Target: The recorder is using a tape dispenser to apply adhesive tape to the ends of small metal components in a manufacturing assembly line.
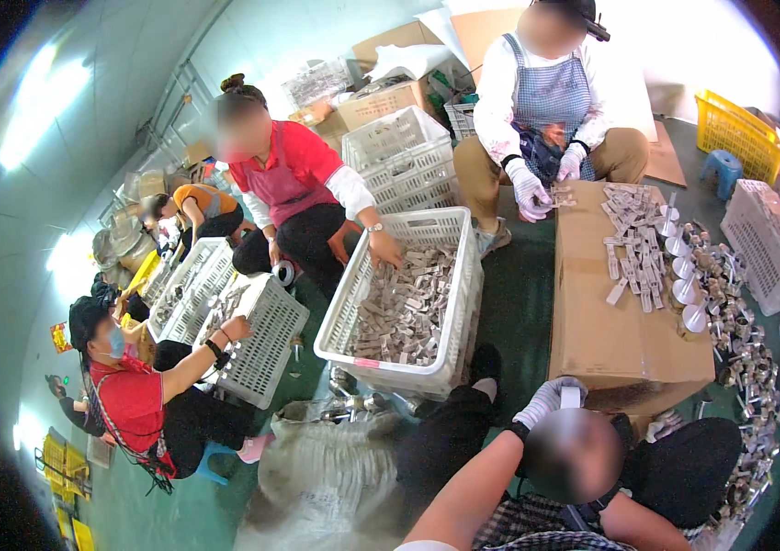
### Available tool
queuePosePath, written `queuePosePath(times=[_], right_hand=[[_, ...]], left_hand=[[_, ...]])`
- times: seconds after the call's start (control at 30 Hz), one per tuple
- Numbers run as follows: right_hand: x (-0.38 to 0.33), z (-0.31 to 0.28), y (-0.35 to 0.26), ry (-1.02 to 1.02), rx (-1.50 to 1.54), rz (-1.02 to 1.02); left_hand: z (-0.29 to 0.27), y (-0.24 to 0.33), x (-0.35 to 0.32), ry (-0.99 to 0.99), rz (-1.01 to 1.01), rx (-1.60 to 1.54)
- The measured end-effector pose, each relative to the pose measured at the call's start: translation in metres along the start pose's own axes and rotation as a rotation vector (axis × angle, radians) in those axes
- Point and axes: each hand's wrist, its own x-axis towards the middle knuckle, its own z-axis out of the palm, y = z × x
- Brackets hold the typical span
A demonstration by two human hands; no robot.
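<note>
My left hand (551,402), in a grey-and-white striped glove, is closed around a small white block-like piece (571,397) beside the near edge of a brown carton (633,335). Below it a round patch is blurred, so I cannot make out what is there. My right forearm (643,525) runs toward the lower right edge, and its hand is mostly cut off there, near a heap of shiny metal parts (748,386). On the carton lie several small flat wrapped pieces (633,243). Round pale discs with thin stems (684,291) line its right side.
Left of the carton stands a white crate (473,303) full of small wrapped pieces, where a co-worker in red reaches in. Opposite me a gloved co-worker (537,119) handles a piece. Another sits by a crate (266,340) at left. A pale sack (326,477) lies nearby.
</note>
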Motion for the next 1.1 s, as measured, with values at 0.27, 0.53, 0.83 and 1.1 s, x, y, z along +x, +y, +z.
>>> queuePosePath(times=[0.27, 0.53, 0.83, 1.1], right_hand=[[-0.002, -0.002, -0.007, 0.005, -0.097, 0.000], [-0.002, 0.001, -0.013, -0.019, -0.022, 0.027], [-0.003, 0.001, -0.009, -0.043, -0.003, 0.036], [-0.001, 0.001, -0.004, -0.040, -0.007, 0.030]], left_hand=[[0.000, 0.009, -0.007, -0.009, -0.053, 0.156], [0.004, 0.011, -0.012, 0.043, -0.010, 0.159], [0.017, 0.013, -0.022, 0.082, 0.034, 0.193], [0.005, 0.013, -0.017, 0.064, 0.046, 0.296]])
